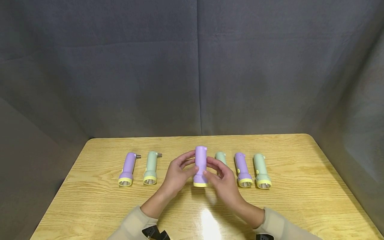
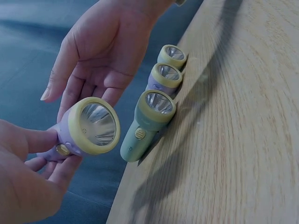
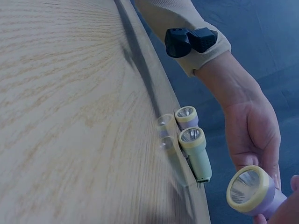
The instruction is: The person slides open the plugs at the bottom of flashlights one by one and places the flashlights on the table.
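Note:
A purple flashlight (image 1: 200, 160) with a yellow rim is held above the table, its lens end toward the person. My left hand (image 1: 177, 174) grips it from the left, thumb against the body near the yellow switch (image 2: 62, 149). On the other side is my right hand (image 1: 224, 182), fingers bent loosely beside the flashlight. In the left wrist view, the right thumb (image 2: 58, 77) stands clear of the flashlight and the fingers pass behind its head. Whether those fingers touch it I cannot tell. A green flashlight (image 1: 221, 156) lies partly hidden behind the right hand.
On the wooden table (image 1: 99, 206), a purple flashlight (image 1: 129, 165) and a green flashlight (image 1: 151, 163) lie at left, metal prongs folded out. A purple flashlight (image 1: 241, 165) and another green flashlight (image 1: 260, 166) lie at right. A grey curtain (image 1: 150, 83) hangs behind the table.

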Available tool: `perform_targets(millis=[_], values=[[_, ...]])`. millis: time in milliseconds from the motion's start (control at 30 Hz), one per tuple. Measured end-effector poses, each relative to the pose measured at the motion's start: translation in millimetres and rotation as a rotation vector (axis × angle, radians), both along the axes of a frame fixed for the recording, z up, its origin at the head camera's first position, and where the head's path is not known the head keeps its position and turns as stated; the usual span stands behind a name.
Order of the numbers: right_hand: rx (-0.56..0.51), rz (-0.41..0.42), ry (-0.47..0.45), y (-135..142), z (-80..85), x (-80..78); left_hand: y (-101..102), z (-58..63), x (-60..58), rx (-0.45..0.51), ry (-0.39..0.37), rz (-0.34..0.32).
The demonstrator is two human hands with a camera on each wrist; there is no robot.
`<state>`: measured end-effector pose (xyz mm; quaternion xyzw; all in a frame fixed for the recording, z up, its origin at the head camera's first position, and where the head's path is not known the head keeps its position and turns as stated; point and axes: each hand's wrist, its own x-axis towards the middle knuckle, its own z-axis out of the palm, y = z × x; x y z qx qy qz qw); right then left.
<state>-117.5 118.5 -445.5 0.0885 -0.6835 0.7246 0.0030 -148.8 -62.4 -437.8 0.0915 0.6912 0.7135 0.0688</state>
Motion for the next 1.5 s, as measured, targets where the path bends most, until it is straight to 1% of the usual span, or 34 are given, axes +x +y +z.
perform_targets(millis=[100, 233, 500, 600, 900, 1200, 1367, 1500], values=[[0.02, -0.028, 0.001, 0.8, 1.3, -2.1, -0.1, 0.4, 0.4, 0.003, 0.019, 0.004], [0.032, -0.043, -0.002, 1.7, 2.8, -3.6, -0.5, 0.0, 0.5, -0.006, 0.029, 0.005], [0.017, -0.034, 0.018, 4.6, 4.2, -5.7, -1.5, 0.8, 1.8, -0.021, 0.057, 0.001], [0.025, -0.033, 0.028, 5.8, 4.7, -6.2, -1.6, 1.5, 2.2, -0.021, 0.053, 0.01], [0.038, -0.037, 0.044, 8.2, 6.3, -7.9, -0.1, 1.3, 1.8, -0.028, 0.097, 0.026], [0.06, -0.054, 0.042, 9.4, 7.8, -9.3, 0.7, 1.3, 3.2, -0.053, 0.131, 0.019], [0.057, -0.065, 0.032, 9.9, 7.8, -9.5, 1.0, 0.7, 2.5, -0.065, 0.167, 0.012], [0.066, -0.069, 0.048, 11.0, 6.3, -10.5, 1.1, 0.7, 1.8, -0.053, 0.165, 0.002]])
